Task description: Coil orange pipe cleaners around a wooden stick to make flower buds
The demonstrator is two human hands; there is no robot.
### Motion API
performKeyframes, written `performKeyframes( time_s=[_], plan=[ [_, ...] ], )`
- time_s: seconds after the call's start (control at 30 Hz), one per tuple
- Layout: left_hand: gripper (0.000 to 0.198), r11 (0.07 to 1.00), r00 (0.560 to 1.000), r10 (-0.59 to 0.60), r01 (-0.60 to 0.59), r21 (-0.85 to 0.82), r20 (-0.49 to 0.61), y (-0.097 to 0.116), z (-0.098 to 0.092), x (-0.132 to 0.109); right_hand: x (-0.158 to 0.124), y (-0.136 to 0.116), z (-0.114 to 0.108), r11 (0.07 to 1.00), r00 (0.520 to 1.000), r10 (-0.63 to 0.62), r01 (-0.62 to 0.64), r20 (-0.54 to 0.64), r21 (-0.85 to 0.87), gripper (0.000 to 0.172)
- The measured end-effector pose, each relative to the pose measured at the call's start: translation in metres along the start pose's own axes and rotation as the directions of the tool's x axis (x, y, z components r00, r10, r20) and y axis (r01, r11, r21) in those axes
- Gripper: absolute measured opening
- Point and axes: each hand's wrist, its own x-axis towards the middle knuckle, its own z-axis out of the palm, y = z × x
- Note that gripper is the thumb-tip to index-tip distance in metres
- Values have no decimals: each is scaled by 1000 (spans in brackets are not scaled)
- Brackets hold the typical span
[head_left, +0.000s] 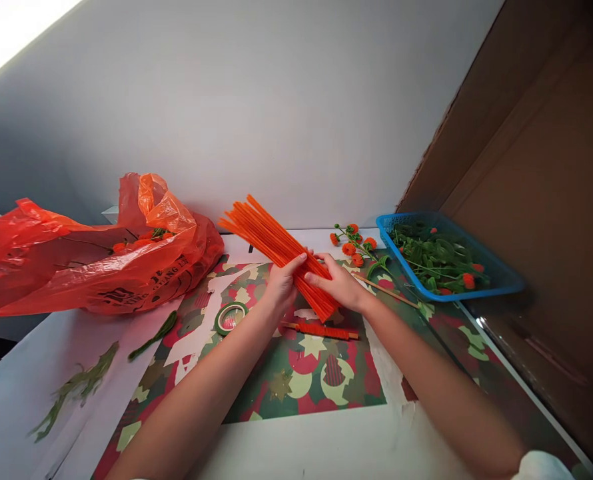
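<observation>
A thick bundle of orange pipe cleaners (266,230) is held above the table, slanting from upper left to lower right. My left hand (284,283) is closed around its middle from the left, thumb on top. My right hand (339,283) grips the lower part from the right, its thumb and fingers lying across the stems. Just below the bundle, a stick wound with orange pipe cleaner (324,331) lies on the patterned sheet (296,373). Left of my left wrist is a roll of green tape (231,319), partly covered by my forearm.
A red plastic bag (166,267) with orange flowers inside stands at left. Green fuzzy pieces (154,337) and leafy strands (79,387) lie before it. At right, a blue basket (451,295) holds greenery. A flower stem (361,250) and thin wooden stick (389,291) lie beside it. Cardboard (536,167) rises behind.
</observation>
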Motion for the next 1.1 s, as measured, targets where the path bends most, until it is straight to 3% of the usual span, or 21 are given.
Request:
performKeyframes(
  time_s=[0.07,0.13,0.3,0.47,0.57,0.7,0.87,1.1],
  plan=[
    [24,999,999,52,-52,11,-7,2,6,-4,-5,-7,1,999,997,31,-31,67,-11,74],
    [26,996,997,78,-78,32,5,6,13,-9,-7,-12,2,997,998,47,-44,37,-63,80],
    [33,972,978,179,-192,136,106,33,22,-15,-6,-15,4,988,992,-24,4,-126,-154,47],
    [50,896,878,392,-432,103,275,80,17,-18,-4,-9,4,948,987,-111,71,-113,-310,29],
    [55,856,829,448,-505,107,334,101,11,-20,-4,-7,2,889,989,-84,19,-123,-457,22],
    [58,830,785,457,-545,117,418,111,7,-20,-5,-9,2,757,993,6,-84,-122,-648,19],
    [58,858,792,375,-494,143,482,109,4,-14,-7,-9,4,697,994,36,-97,-100,-711,16],
    [34,876,833,389,-467,122,392,106,5,-14,-6,-7,3,690,996,69,-91,-59,-718,23]
  ],
)
